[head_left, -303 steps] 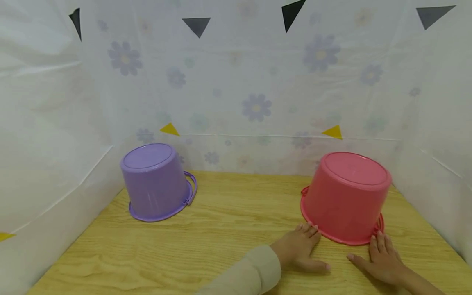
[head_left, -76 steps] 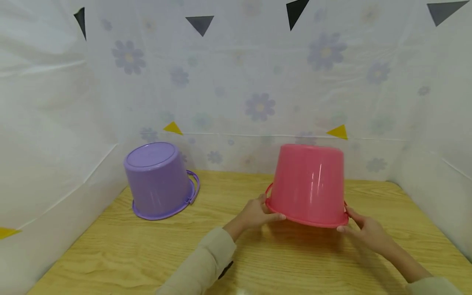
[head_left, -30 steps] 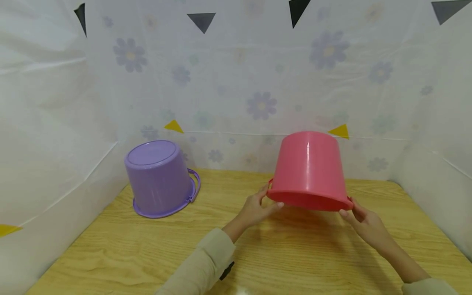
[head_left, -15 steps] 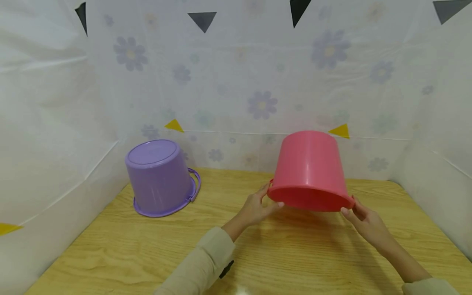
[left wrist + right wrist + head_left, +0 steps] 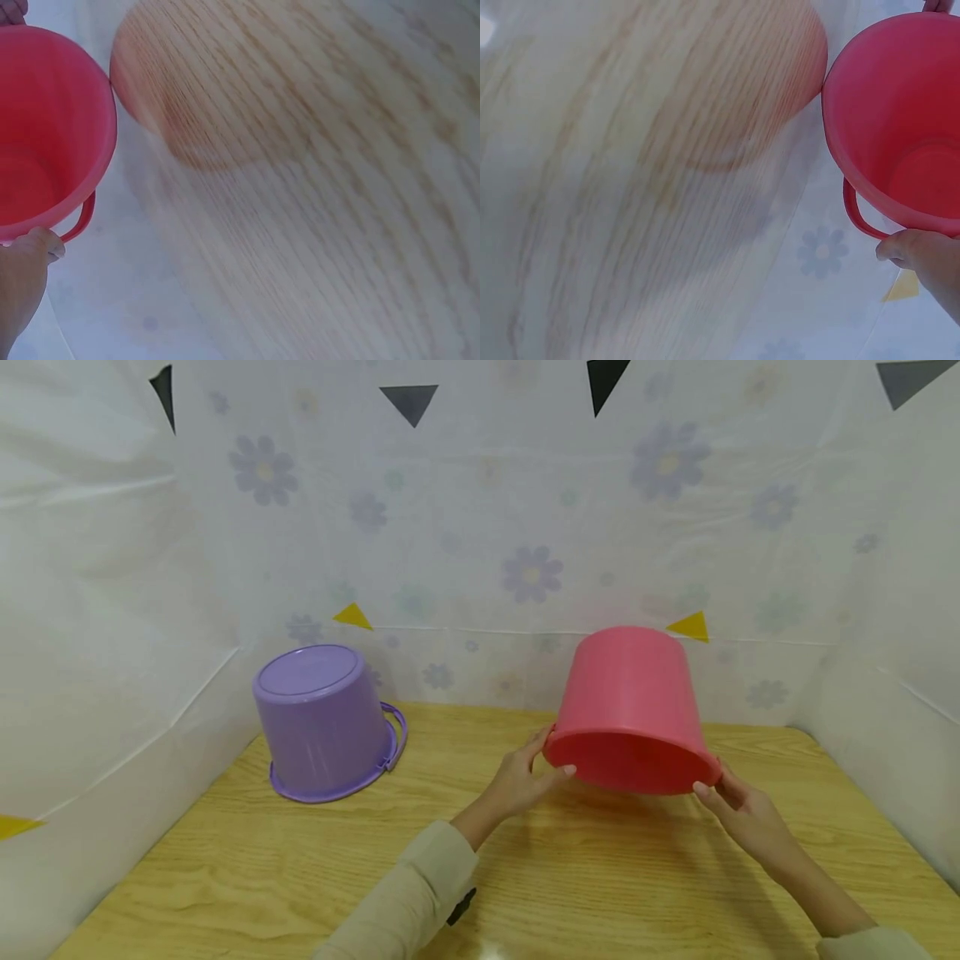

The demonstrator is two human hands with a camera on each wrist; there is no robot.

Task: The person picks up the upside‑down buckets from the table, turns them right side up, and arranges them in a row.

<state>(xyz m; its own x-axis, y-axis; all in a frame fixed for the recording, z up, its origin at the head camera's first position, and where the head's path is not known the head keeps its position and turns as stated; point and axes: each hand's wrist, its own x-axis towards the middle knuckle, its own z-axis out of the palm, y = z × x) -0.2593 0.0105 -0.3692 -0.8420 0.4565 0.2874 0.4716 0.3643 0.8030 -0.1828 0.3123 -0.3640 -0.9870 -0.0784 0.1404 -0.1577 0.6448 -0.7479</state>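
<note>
A red bucket (image 5: 630,685) is tipped with its mouth toward me and its base toward the back wall. My left hand (image 5: 517,783) grips the rim at the left, thumb at the front edge; my right hand (image 5: 753,818) grips it at the right. The bare inside of the bucket (image 5: 45,127) shows in the left wrist view, and its loop handle hangs by the rim. In the right wrist view, the far rim of the bucket (image 5: 922,165) meets its reflection on the table, seemingly touching it. Fingers behind the rim are partly hidden.
A purple bucket (image 5: 318,727) stands upside down at the left, its handle at its right side. The wooden table (image 5: 337,877) ends at a flowered white sheet (image 5: 465,527) behind, with white sheets on both sides.
Earlier the red bucket stood upside down farther right, with both hands flat beside it. Both hands have since gripped it, brought it left and tipped it; its mouth has turned slightly more toward me.
</note>
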